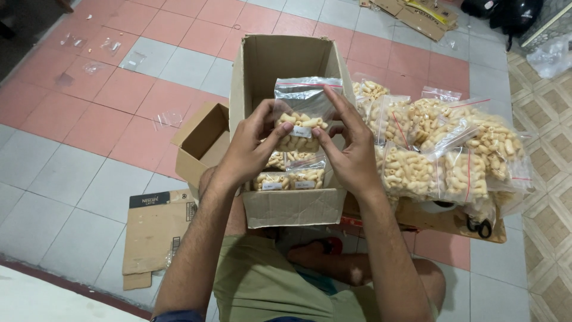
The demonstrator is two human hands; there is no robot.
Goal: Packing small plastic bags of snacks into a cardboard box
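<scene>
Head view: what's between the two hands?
In the head view, a clear snack bag spans the stretch between left hand and right hand, pinched by both above the open cardboard box.

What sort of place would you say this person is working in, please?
Probably a home or small workshop floor used for packing snacks: the person sits on a tiled floor, both hands hold a snack bag over an open cardboard box, beside a pile of filled bags.

Two open cardboard boxes (286, 65) (202, 143), one flattened carton (156, 235), one scissors (479, 226), and roughly a dozen snack bags (459, 149).
</scene>
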